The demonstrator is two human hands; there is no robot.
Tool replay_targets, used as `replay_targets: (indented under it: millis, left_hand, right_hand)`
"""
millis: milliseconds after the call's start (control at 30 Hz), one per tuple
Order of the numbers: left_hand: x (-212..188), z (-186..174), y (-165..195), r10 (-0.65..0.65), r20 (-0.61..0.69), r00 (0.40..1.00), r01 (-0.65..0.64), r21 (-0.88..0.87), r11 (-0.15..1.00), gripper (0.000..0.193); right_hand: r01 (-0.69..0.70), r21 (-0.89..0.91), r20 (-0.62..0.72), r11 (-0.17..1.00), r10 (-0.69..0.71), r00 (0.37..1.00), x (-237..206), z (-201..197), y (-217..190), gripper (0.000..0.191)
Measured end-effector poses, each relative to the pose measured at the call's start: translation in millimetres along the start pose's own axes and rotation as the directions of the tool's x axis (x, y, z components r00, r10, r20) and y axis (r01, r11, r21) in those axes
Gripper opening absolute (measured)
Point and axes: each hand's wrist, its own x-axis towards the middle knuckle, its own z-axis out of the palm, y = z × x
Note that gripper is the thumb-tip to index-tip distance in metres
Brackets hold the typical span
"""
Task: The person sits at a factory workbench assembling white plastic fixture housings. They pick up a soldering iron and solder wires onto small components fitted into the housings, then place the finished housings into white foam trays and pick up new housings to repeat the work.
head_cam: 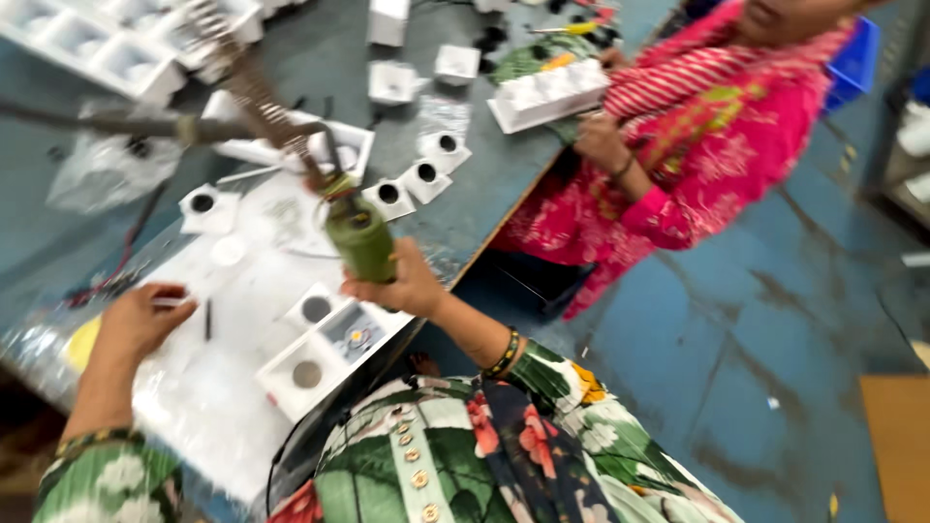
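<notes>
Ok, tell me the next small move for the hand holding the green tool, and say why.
Probably lower the green tool in the right hand onto the open white housing just below it: the tool hangs above, not touching. The left hand rests on the white sheet.

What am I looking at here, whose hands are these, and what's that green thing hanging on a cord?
The single picture comes from a camera worn on a person's head, looking down at their own two hands. The right hand grips a green power tool that hangs from a coiled cord, apparently a screwdriver. The left hand rests on the worktable, fingers on a small pale part too blurred to name. Between them lie white square housings with round holes; more sit further back. The person in pink is a co-worker at the table edge, handling a white tray.
</notes>
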Motion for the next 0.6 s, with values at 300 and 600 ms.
replay_targets:
  millis: [300,600]
  left_hand:
    - [25,13,-19,-0.162,0.055,0.985,0.170,-0.376,0.911,0.046]
    - [35,24,-23,-0.242,0.206,0.948,0.296,-0.850,0.435,0.033]
  right_hand:
    - [0.001,0.045,-0.017,0.999,0.000,1.000,4,19,-5,0.027]
    - [0.009,0.000,-0.040,1.000,-0.009,0.999,7,26,-12,0.028]
